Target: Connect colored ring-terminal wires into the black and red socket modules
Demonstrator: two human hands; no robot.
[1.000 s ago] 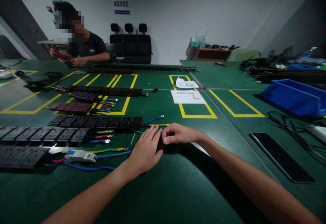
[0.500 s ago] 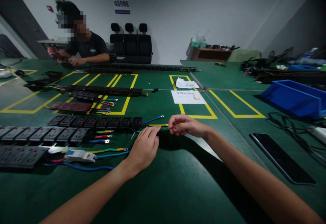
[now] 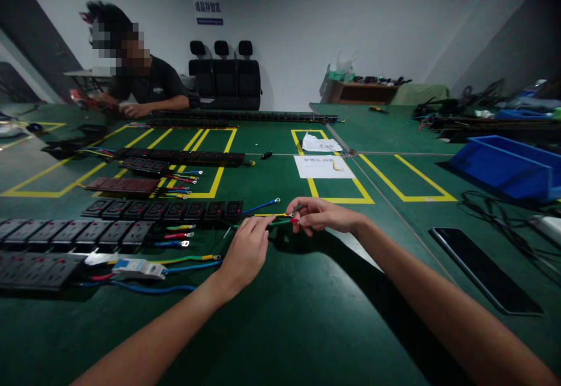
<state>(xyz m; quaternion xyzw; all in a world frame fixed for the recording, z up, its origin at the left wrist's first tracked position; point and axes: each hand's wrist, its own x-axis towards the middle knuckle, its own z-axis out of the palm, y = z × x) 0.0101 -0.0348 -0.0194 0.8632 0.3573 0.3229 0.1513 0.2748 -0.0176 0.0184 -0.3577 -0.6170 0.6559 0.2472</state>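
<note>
- You're at a wide green-topped workbench (image 3: pixel 263 342) marked with yellow tape rectangles.
- Across it, to your left: a co-worker in a dark T-shirt (image 3: pixel 160 85), hands around a red and dark object, too blurred to name.
- Blue plastic open-top bin (image 3: pixel 504 166) sits off to your right, well apart from your hands.
- Black plastic strip with a row of square outlets (image 3: pixel 162 209) lies crosswise, its right end just beyond your left hand.
- White printed paper sheet (image 3: pixel 322 167) lies flat beyond your right hand, short yellow wire on it.
- Black slab phone (image 3: pixel 484 271) lies right of your right forearm.
- Your left hand (image 3: pixel 248 248): palm down, fingers together over the green wire. Can't tell whether they grip it.
- Your right hand (image 3: pixel 302 217): thumb and fingers clamped on the wire's red end.
- Thin green insulated wire (image 3: pixel 280 223) spans the gap between your hands, roughly straight; a bit also shows left of your left hand.
- Yellow insulated wire (image 3: pixel 263 216) and blue insulated wire with a metal ring lug (image 3: pixel 262 205) lie just beyond it.
- Small red end piece (image 3: pixel 294 221) sits at your right fingertips, partly covered.
</note>
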